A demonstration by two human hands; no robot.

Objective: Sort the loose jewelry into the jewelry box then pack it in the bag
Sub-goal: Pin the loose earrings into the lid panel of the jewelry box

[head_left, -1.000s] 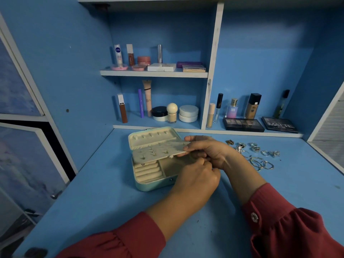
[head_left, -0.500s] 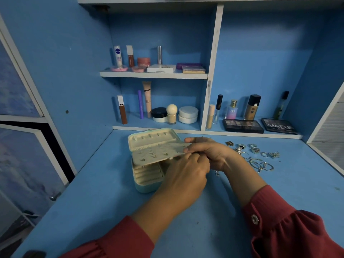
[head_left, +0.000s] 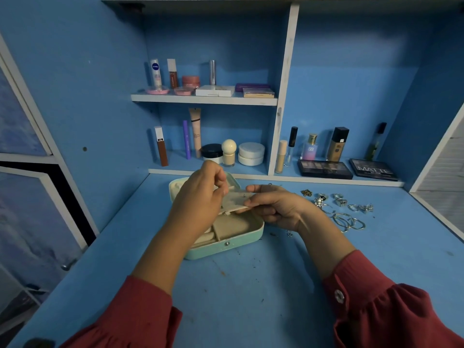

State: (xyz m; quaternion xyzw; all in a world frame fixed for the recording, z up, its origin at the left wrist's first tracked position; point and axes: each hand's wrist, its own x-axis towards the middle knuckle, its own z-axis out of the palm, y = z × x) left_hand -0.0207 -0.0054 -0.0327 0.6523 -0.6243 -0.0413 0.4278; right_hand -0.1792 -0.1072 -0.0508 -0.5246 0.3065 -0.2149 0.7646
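Your two hands meet above the open mint-green jewelry box [head_left: 226,243], which stands on the blue surface [head_left: 251,297] near the middle of the view. Your right hand [head_left: 278,209] pinches the right end of the beige earring panel [head_left: 237,202] between thumb and fingers and holds it lifted over the box, tilted a little. Your left hand [head_left: 200,197] comes from 7 o'clock and covers the left part of this panel; its fingers are curled with thumb and forefinger close together at the panel's top edge, but you cannot tell from here if a small piece is between them. Below the panel the box shows its beige compartments, and the lid [head_left: 175,187] stands open behind your left hand, toward 12 o'clock. The loose jewelry [head_left: 339,207] lies on the surface at 3 o'clock from the box, well apart from it: small silver rings and studs in a row, a gold piece [head_left: 306,192] at the left end, and thin silver hoops [head_left: 349,222] nearer to you. One more tiny piece [head_left: 289,233] lies just under your right wrist. At 12 o'clock the shelves [head_left: 203,99] carry cosmetic bottles, jars and two dark palettes [head_left: 324,169]. Both your sleeves [head_left: 391,312] are dark red.
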